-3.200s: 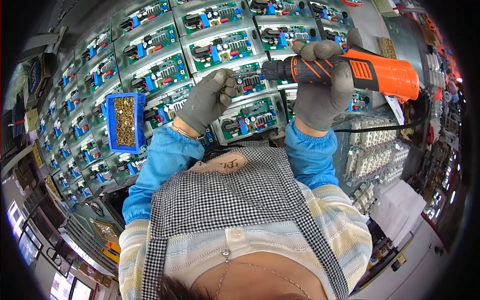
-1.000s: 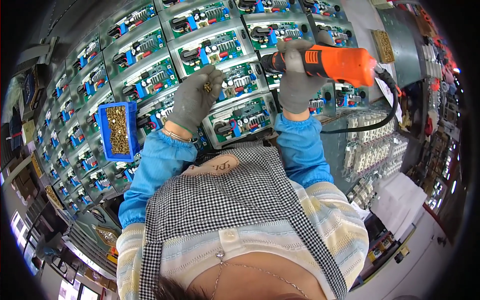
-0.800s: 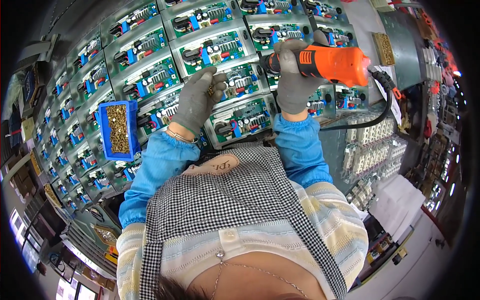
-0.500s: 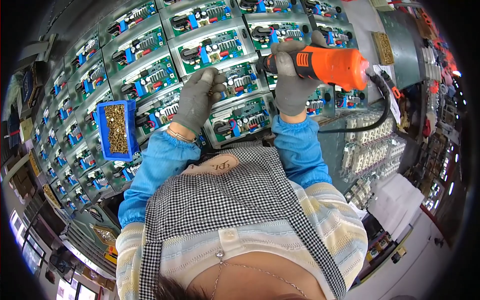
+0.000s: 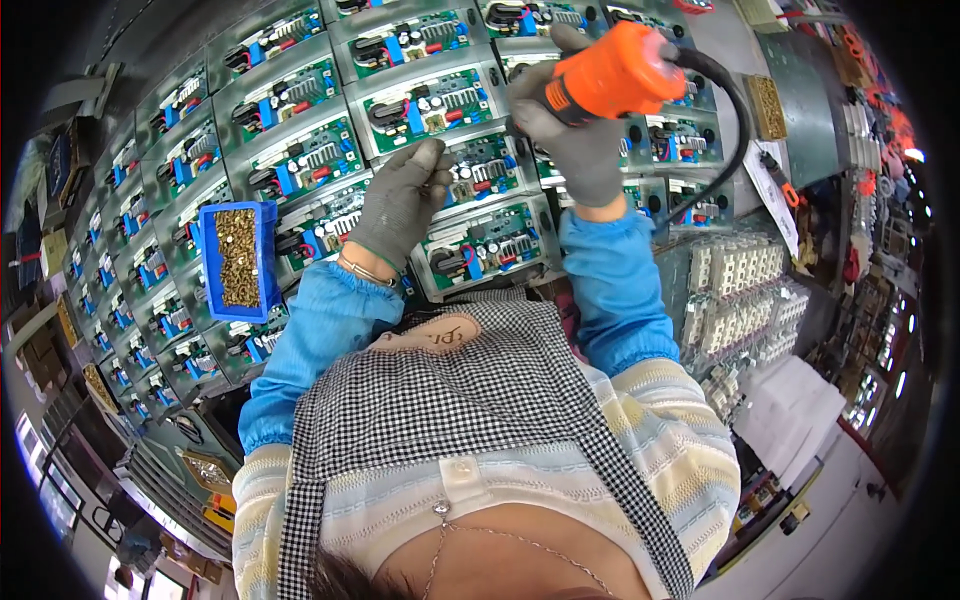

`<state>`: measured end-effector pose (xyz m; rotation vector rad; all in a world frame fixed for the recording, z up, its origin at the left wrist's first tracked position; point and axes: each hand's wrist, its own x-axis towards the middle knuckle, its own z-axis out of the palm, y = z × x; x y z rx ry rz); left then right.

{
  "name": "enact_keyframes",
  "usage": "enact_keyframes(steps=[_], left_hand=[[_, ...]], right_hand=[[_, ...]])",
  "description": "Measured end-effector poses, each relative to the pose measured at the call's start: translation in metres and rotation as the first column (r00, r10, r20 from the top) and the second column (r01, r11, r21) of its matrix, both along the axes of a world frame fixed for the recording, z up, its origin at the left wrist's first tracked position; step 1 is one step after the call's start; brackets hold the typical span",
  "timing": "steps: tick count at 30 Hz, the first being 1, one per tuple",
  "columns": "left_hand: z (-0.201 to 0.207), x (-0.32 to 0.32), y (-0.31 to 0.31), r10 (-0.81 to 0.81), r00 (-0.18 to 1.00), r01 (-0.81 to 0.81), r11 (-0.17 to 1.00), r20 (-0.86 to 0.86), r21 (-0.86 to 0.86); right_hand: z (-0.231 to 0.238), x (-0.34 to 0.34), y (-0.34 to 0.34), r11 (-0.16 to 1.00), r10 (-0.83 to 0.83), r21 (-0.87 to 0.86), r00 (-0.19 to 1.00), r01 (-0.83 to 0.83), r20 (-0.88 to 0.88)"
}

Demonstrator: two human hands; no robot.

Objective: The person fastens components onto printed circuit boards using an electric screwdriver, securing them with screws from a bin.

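My right hand (image 5: 580, 150), in a grey glove, is wrapped round an orange and black electric screwdriver (image 5: 622, 72). Its black cable (image 5: 738, 125) loops off to the right. The tool's front end is mostly hidden by the hand, over the upper right boards. My left hand (image 5: 398, 205), also gloved, has its fingers curled and the thumb and fingertips together; whatever they may pinch is too small to see. It hovers at the left end of a green circuit board (image 5: 488, 168) in a metal tray. Another such board (image 5: 482, 242) lies just nearer to me.
Rows of similar boards in metal trays (image 5: 300, 160) cover the bench. A blue bin (image 5: 268, 270) of small brass-coloured screws (image 5: 237, 255) rests on them at left. White plastic parts (image 5: 745, 270) are stacked at right, beside a box of screws (image 5: 768, 108) farther back.
My right hand has tilted the electric screwdriver, its orange rear end swinging up and to the left, with the cable following. My left hand has shifted only slightly to the right.
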<state>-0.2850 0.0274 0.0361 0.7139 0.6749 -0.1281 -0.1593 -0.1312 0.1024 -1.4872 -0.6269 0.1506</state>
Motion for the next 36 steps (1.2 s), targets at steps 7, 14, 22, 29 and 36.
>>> enact_keyframes(steps=[7,14,22,29,36], left_hand=[[-0.005,-0.007,0.005,-0.037,0.994,0.07,0.939,0.104,-0.337],[0.001,-0.002,-0.002,-0.123,0.99,0.134,0.96,0.063,-0.244],[-0.003,0.0,-0.001,-0.129,0.981,0.119,0.99,0.146,0.075],[0.019,0.041,0.04,-0.217,0.976,0.18,0.708,-0.033,0.683],[-0.003,0.074,0.059,-0.346,0.8,0.323,-0.439,-0.49,0.838]], right_hand=[[0.038,-0.012,-0.005,0.884,0.003,0.467,1.0,-0.006,0.006],[0.03,-0.022,-0.005,0.843,-0.119,0.511,0.985,0.165,-0.121],[0.023,-0.01,-0.004,0.745,-0.19,0.555,0.916,0.368,-0.353],[0.016,0.01,-0.003,0.83,-0.428,0.361,0.9,0.426,-0.079],[-0.015,0.007,0.011,0.912,-0.375,0.179,0.927,0.37,-0.01]])
